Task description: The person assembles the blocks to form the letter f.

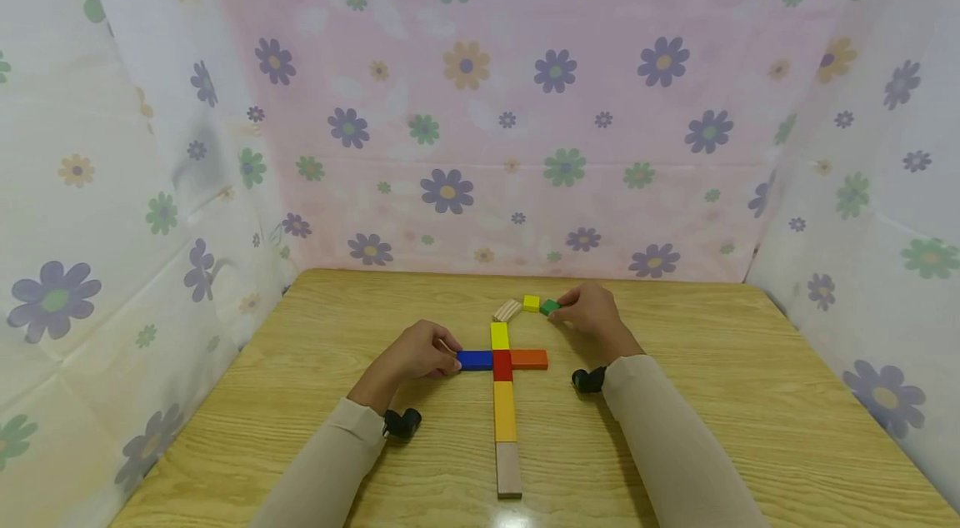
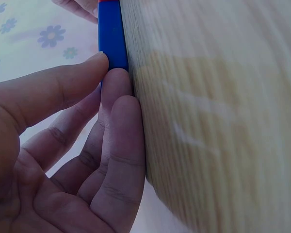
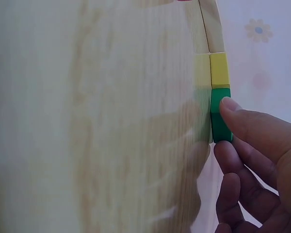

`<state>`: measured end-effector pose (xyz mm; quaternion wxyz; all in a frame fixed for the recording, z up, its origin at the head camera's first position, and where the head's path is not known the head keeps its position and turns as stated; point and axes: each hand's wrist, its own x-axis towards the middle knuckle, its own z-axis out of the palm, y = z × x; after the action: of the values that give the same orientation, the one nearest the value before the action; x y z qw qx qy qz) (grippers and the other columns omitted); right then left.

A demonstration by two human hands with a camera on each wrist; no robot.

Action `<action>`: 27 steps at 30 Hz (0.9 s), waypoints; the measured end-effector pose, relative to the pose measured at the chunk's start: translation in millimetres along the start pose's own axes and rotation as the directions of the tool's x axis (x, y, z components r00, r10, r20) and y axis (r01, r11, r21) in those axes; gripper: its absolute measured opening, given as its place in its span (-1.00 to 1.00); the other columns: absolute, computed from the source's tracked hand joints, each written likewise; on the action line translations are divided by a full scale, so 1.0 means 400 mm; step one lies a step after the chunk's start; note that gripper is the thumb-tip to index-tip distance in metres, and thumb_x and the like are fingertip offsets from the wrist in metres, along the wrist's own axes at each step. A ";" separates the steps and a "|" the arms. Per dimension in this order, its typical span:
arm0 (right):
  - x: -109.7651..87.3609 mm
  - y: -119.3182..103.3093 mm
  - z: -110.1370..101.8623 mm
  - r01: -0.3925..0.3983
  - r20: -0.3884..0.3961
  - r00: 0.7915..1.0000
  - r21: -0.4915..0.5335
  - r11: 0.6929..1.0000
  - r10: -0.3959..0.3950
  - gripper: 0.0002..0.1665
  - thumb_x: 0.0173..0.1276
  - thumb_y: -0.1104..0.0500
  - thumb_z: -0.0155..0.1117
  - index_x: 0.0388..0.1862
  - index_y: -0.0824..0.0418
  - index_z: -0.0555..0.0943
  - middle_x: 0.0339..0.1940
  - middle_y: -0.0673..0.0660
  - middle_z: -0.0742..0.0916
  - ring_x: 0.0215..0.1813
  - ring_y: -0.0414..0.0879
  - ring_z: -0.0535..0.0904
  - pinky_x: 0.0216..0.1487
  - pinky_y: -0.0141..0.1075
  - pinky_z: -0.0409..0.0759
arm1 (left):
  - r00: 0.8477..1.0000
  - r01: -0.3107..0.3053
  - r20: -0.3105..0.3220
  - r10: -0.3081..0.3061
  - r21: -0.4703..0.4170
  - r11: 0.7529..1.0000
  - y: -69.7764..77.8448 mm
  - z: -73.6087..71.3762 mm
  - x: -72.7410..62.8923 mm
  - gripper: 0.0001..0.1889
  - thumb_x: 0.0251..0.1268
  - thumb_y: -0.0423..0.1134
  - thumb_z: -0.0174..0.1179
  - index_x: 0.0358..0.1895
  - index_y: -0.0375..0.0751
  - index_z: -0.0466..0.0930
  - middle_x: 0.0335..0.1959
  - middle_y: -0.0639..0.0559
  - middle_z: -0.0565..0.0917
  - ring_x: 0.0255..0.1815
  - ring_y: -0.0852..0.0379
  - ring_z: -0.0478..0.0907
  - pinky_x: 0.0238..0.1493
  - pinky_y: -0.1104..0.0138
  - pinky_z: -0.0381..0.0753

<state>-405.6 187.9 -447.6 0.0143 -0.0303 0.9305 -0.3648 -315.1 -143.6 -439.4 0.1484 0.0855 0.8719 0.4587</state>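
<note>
On the table, blocks form a cross around a red block (image 1: 502, 366). My left hand (image 1: 418, 351) pinches the outer end of the blue block (image 1: 475, 360), its left arm; in the left wrist view, thumb and fingertips meet at that end. My right hand (image 1: 594, 316) holds a green block (image 1: 550, 307) between thumb and fingers. Against a small yellow block (image 3: 220, 70) sits the green one in the right wrist view. A plain wooden block (image 1: 507, 311) lies slanted, between that yellow block and the cross's top yellow block (image 1: 499, 336).
An orange block (image 1: 529, 359) makes the cross's right arm. Below the red one run an amber block (image 1: 505, 411) and a pale wooden block (image 1: 508, 470). Flowered cloth (image 1: 465, 136) hangs behind and at both sides of the wooden table (image 1: 337, 303).
</note>
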 end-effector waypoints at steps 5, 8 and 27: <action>0.000 0.001 0.002 0.001 -0.003 1.000 0.005 1.000 -0.001 -0.63 0.25 0.05 0.59 -0.05 0.24 0.80 -0.02 0.22 0.78 0.02 0.11 0.64 0.13 -0.02 0.67 | 1.000 0.005 -0.002 -0.005 0.001 1.000 0.002 0.001 -0.001 -0.80 0.23 -0.38 0.46 -0.09 -0.23 0.76 -0.30 -0.05 0.75 -0.37 0.09 0.72 -0.28 0.26 0.76; 0.000 0.001 0.003 0.007 -0.004 1.000 0.006 1.000 -0.007 -0.62 0.25 0.05 0.60 -0.04 0.23 0.80 -0.02 0.22 0.78 0.02 0.11 0.64 0.14 -0.02 0.67 | 1.000 0.006 -0.005 -0.006 0.007 1.000 0.003 0.002 -0.002 -0.80 0.23 -0.37 0.46 -0.09 -0.23 0.76 -0.31 -0.05 0.74 -0.38 0.09 0.72 -0.28 0.26 0.76; -0.002 -0.005 0.001 0.013 -0.003 1.000 -0.010 1.000 -0.014 -0.55 0.25 0.03 0.59 0.02 0.26 0.78 0.01 0.23 0.78 0.05 0.14 0.65 0.17 0.02 0.65 | 1.000 0.002 -0.006 -0.002 0.027 1.000 0.000 0.000 0.002 -0.81 0.21 -0.36 0.48 -0.11 -0.21 0.77 -0.32 -0.04 0.74 -0.39 0.10 0.71 -0.30 0.28 0.75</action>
<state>-404.7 186.2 -446.4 0.0103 -0.0361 0.9320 -0.3605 -315.9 -143.4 -439.6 0.1452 0.0852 0.8785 0.4470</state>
